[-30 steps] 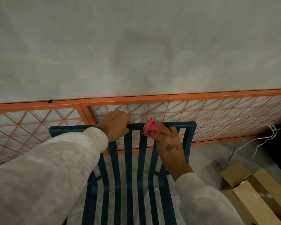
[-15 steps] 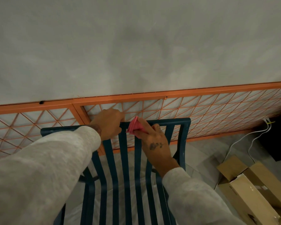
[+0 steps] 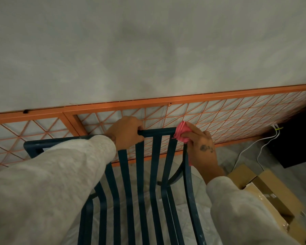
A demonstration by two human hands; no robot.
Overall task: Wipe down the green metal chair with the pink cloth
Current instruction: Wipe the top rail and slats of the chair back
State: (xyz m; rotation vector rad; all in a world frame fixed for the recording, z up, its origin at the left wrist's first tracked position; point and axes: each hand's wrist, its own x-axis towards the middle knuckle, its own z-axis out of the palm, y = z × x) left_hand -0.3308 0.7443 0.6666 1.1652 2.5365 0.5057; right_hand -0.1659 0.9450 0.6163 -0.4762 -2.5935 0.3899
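Grey wall [image 3: 148, 50] is filling the upper view, with an orange lattice panel [image 3: 219, 117] running along its foot.

The right hand [image 3: 201, 149] is clamping its grip on the bunched pink cloth [image 3: 181, 132], fingers curled round it, and is pressing it onto the right end of the top rail, where the rail meets the right upright. A tail of cloth is hanging below the palm along that upright. The left hand [image 3: 125, 132] is wrapping its grip round the same rail near its middle, apparently steadying the green metal chair [image 3: 141, 174], which is standing just in front of the panel.

Progress is looking early to me: the cloth is working only at the rail's corner, while the slats, the seat and the frame below are lying beyond it, and pale specks are showing on the right upright. Which parts are already clean, I cannot tell.

Both arms, in pale sleeves, are reaching forward and down. The right wrist is bending inward, with the back of the hand facing the camera; the left forearm is crossing the backrest's left side. A cardboard box [image 3: 265, 188] and white cables [image 3: 265, 144] are lying on the floor to the right.
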